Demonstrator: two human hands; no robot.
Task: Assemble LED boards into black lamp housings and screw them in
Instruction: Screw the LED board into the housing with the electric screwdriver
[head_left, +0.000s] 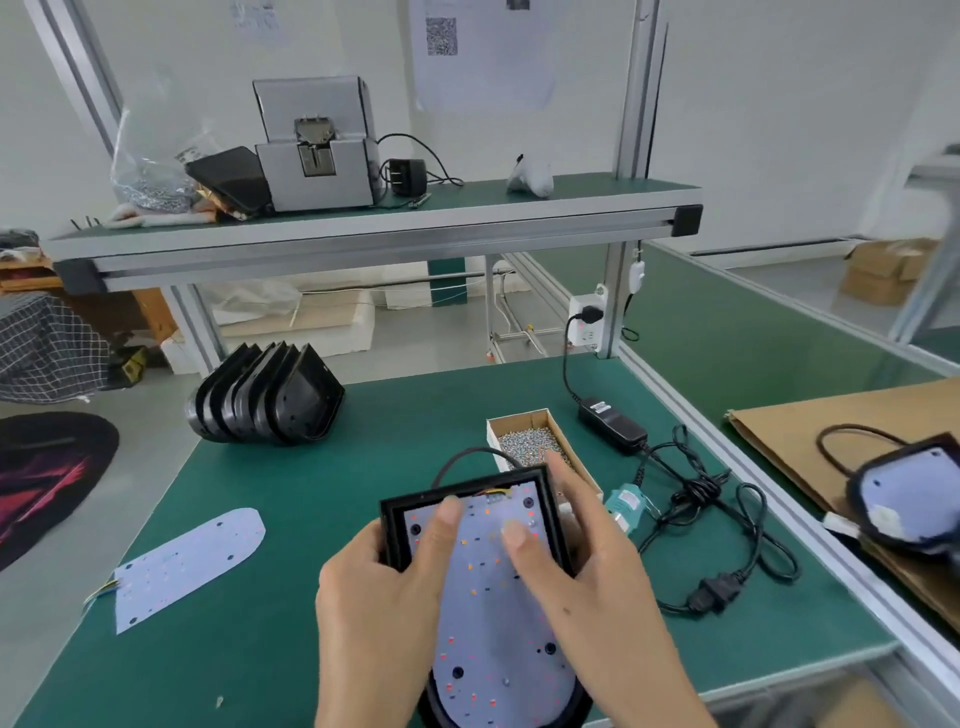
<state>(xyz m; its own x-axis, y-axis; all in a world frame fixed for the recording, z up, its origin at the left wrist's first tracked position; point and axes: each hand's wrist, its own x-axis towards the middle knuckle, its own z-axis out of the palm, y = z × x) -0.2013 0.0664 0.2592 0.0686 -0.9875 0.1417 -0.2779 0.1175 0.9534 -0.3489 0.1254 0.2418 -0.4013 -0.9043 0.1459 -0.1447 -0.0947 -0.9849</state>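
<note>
Pressing on a pale white LED board seated inside a black plastic lamp housing, both hands work at the near edge of the green-matted table. Left hand grip wraps the housing's left wall, fingers curled round the rim, one fingertip flat on the board. Right hand grip is spread, fingers straight, thumb touching the board, the other fingers reaching over the housing's right wall. Just beyond the housing sits a small open cardboard box of silver screws. A second loose white LED board with short wires lies flat on the table to the left, well apart. A nested stack of empty black lamp housings lies on its side at the far left. A black power adapter with tangled black cable and a teal electric screwdriver lie to the right. A grey metal screw feeder machine stands on the upper shelf. A finished lamp rests on brown cardboard at far right.
</note>
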